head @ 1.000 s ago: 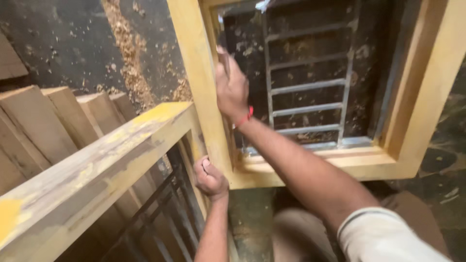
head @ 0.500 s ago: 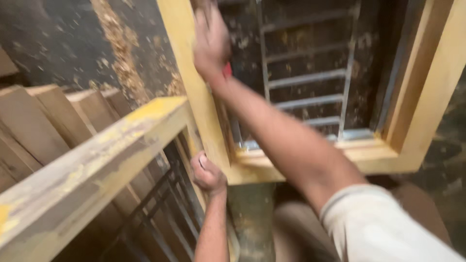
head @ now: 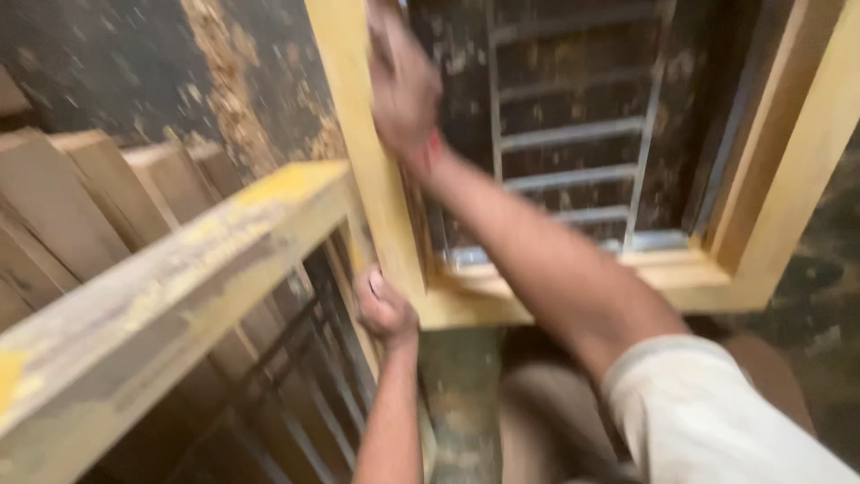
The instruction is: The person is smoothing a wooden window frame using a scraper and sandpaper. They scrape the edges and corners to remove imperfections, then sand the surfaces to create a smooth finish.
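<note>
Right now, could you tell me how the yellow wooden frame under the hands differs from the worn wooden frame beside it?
The yellow wooden frame has an even, bright coat; the worn wooden frame shows patchy yellow over bare grey wood. The right hand and left hand rest on the yellow one; neither touches the worn one. Both enclose metal bars.

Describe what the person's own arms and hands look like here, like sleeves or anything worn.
Both hands are bare, with no gloves. The right hand has a thin red band at the wrist, and that arm is bare up to a short, light-coloured sleeve near the shoulder. The left hand and its forearm are bare too; no sleeve, watch or ring shows there. The picture is blurred, so finer details cannot be told.
</note>
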Demonstrator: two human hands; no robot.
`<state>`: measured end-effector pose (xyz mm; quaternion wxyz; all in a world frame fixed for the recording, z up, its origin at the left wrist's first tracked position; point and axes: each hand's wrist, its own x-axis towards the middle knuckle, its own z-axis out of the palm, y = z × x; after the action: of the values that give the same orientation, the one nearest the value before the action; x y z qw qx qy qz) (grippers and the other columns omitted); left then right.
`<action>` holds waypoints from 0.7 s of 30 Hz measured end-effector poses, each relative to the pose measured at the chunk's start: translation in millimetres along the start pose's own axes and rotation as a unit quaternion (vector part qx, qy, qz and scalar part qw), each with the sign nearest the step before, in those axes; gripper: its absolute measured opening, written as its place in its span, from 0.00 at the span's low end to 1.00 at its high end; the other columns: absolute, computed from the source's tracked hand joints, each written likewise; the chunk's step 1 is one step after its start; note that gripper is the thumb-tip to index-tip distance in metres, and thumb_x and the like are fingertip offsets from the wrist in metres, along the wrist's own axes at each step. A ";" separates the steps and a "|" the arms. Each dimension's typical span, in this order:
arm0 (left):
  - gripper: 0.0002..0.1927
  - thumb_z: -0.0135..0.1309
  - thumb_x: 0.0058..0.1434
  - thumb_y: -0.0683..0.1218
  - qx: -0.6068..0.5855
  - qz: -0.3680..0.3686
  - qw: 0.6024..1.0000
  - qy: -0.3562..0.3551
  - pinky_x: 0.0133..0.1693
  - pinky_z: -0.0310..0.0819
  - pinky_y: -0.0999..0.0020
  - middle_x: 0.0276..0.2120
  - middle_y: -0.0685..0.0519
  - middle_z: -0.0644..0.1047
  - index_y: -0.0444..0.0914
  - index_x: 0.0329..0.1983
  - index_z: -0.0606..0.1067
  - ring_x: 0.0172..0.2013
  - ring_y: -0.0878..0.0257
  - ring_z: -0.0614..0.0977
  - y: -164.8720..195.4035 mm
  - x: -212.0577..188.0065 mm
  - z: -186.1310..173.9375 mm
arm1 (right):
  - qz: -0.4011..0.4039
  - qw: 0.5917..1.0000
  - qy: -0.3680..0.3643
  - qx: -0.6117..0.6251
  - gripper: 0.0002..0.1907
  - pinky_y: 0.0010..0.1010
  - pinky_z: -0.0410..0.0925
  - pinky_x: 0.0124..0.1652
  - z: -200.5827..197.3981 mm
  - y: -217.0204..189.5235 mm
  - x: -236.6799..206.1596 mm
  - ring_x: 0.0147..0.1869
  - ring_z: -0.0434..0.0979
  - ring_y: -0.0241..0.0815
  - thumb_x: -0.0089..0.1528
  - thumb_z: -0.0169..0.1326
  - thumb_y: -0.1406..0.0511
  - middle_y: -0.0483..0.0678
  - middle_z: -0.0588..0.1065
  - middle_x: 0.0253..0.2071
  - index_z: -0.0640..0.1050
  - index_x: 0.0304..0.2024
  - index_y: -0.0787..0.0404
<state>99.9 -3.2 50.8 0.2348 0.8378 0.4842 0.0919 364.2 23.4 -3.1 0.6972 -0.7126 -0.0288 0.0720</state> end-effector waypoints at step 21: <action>0.12 0.46 0.72 0.46 -0.023 0.044 0.999 0.018 0.40 0.77 0.53 0.37 0.41 0.80 0.35 0.45 0.76 0.37 0.43 0.82 5.1 2.8 -2.4 | 0.105 0.994 0.035 0.020 0.24 0.31 0.70 0.70 -3.0 -8.4 -31.0 0.72 0.78 0.47 0.70 0.49 0.63 0.56 0.74 0.68 0.71 0.68 0.63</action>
<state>104.3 -2.2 55.2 0.2410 0.8510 0.4488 0.1278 334.4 16.3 7.3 0.7009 -0.6994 0.0717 0.1204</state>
